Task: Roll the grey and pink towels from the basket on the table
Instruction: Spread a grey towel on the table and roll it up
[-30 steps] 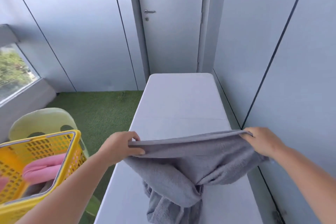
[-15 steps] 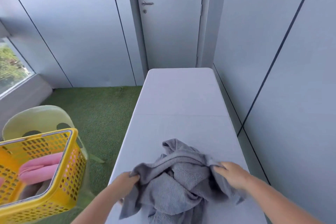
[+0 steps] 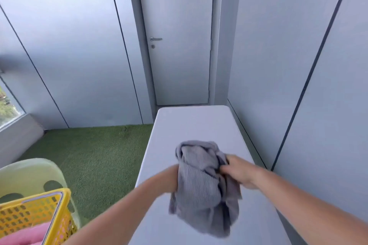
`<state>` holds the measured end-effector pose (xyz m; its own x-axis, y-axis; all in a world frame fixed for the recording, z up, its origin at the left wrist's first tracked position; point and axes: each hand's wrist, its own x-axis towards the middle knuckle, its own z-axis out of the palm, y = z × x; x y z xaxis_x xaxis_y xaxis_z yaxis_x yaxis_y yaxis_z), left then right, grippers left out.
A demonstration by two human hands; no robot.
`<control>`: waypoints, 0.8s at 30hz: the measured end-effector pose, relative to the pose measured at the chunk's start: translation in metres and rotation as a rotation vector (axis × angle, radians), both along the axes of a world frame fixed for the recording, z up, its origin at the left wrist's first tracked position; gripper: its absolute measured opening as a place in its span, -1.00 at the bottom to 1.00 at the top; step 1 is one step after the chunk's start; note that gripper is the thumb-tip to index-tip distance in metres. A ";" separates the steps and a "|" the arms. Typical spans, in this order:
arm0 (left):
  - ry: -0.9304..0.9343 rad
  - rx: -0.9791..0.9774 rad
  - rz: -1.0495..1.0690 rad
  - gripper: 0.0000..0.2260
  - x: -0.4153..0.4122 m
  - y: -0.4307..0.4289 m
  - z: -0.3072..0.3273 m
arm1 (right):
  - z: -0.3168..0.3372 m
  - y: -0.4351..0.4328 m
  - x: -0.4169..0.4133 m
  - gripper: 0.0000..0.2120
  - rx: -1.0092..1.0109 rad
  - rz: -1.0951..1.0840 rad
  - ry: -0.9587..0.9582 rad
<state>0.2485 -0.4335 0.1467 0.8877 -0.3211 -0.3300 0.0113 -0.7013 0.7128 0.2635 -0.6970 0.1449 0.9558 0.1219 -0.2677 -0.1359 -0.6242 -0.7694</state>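
Two grips bunch the grey towel [image 3: 203,183] over the counter [image 3: 197,123]: right grip [image 3: 239,173] pinches cloth, left grip [image 3: 172,179] hidden, hold unclear. Spreading flat likely precedes rolling; pink towel [image 3: 23,234] lies in the basket [image 3: 35,209].

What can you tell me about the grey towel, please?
The grey towel is soft ribbed terry cloth, crumpled into a loose bunch, not yet rolled. It is held up over the table, its lower end hanging down. The right hand grips its right side; the left hand meets its left side, fingers hidden by cloth.
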 end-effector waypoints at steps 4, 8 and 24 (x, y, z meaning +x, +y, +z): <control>-0.723 0.601 0.279 -0.57 0.151 0.068 0.188 | 0.206 -0.084 0.135 -0.90 -0.719 -0.284 -0.686; -0.910 0.779 0.391 -0.67 0.167 0.138 0.256 | 0.267 -0.139 0.155 -0.76 -1.049 -0.336 -0.733; -0.767 0.770 0.295 -0.62 0.080 0.234 0.042 | 0.026 -0.165 0.076 -0.39 -0.993 -0.334 -0.470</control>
